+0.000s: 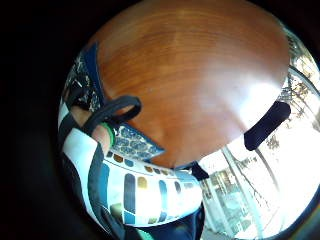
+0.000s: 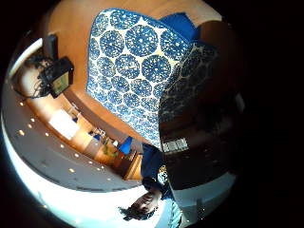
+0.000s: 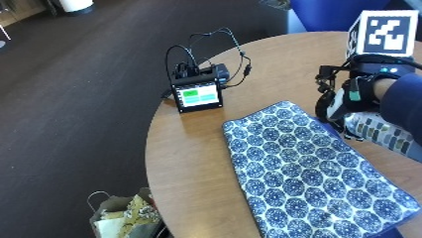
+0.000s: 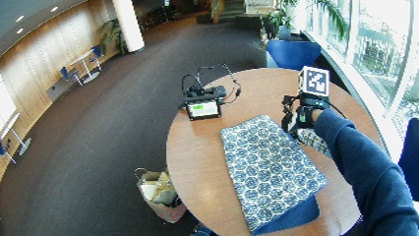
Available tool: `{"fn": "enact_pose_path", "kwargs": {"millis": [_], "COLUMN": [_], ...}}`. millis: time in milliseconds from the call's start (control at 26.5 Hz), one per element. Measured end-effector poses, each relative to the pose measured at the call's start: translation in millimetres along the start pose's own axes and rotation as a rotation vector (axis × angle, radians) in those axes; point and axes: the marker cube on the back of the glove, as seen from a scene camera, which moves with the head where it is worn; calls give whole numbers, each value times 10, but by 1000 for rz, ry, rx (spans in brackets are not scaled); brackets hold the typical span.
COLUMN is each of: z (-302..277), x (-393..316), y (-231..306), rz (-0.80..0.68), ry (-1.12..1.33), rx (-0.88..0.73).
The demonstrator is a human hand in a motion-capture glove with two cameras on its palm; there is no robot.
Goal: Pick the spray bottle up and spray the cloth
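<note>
My right hand (image 3: 342,101) covers the spray bottle (image 3: 381,130), which lies flat beside the cloth (image 3: 310,173); whether my fingers grip it I cannot tell.

Outside views look down across the round table (image 3: 198,163), palm views close above it

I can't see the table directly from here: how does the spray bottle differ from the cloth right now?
The cloth lies flat and spread on the round table, untouched; the spray bottle lies beside it under the gloved right hand. The cloth bears blue circular medallions; the bottle has small coloured blocks on white. The cloth covers far more table. Both are patterned.
</note>
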Motion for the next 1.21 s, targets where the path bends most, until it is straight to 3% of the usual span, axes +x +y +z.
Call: {"fn": "enact_pose_path", "kwargs": {"millis": [265,567,681,794,983,1210], "z": [-89,-164,-39,39,309,627], "x": [-123,-768,-1132,-1473,-1580,-1488], "y": [167,1322,1409,1049,433,240], "rz": [-152,-871,-1052,-1065,-947,-880], "ry": [-94,-597,-670,-758,-853,-861], "rx": [90,437,498,518,583,628]}}
